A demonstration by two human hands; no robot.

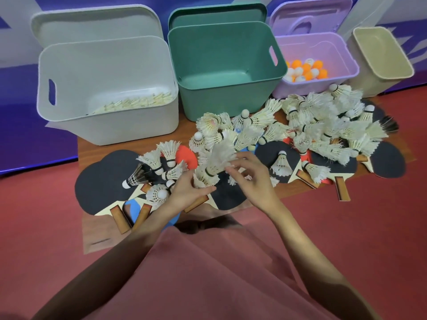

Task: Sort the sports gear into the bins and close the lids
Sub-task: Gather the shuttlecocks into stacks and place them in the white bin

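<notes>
My left hand grips a bunch of white shuttlecocks stacked together, held over the heap. My right hand touches the feathers of that bunch with curled fingertips. Many more shuttlecocks lie piled on table-tennis paddles on a brown board. Behind stand a white bin with shuttlecocks at its bottom, an empty green bin, and a lilac bin with orange and white balls. All three bins are open.
Each lid leans against the wall behind its bin: white lid, green lid, lilac lid. A beige bin stands at the far right. Red floor surrounds the board; my lap fills the foreground.
</notes>
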